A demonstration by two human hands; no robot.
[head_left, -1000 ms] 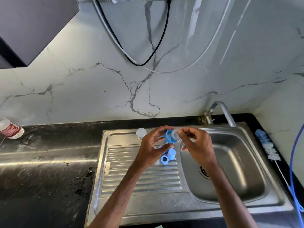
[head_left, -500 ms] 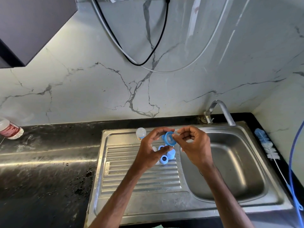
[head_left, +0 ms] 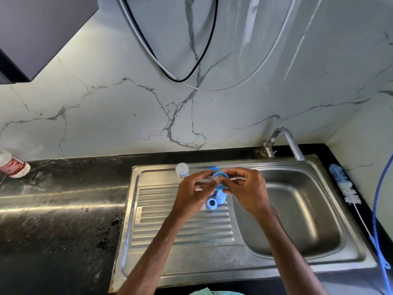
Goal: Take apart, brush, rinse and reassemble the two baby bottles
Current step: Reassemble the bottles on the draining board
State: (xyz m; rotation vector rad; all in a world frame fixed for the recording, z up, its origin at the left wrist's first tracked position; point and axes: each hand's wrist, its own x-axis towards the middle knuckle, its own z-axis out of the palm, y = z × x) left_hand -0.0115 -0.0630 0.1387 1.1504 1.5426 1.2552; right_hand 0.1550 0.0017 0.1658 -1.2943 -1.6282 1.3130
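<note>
Both hands meet over the steel draining board (head_left: 182,233), holding one blue screw ring (head_left: 220,177) between them. My left hand (head_left: 194,194) pinches its left side and my right hand (head_left: 246,189) curls round its right side. Whether a teat sits inside the ring I cannot tell. Below the hands a second blue ring (head_left: 212,203) and a pale blue cap (head_left: 221,198) lie on the draining board. A small clear bottle (head_left: 182,170) stands upright at the back edge of the board.
The sink bowl (head_left: 297,211) with its drain lies to the right, under a steel tap (head_left: 285,141). A blue-and-white bottle brush (head_left: 344,184) rests on the black counter at far right, beside a blue hose (head_left: 377,209). A plastic water bottle (head_left: 12,165) lies at far left.
The hands have closed in on the blue ring; my right hand now curls round it from the right, and the ring has turned a little between the fingers.
</note>
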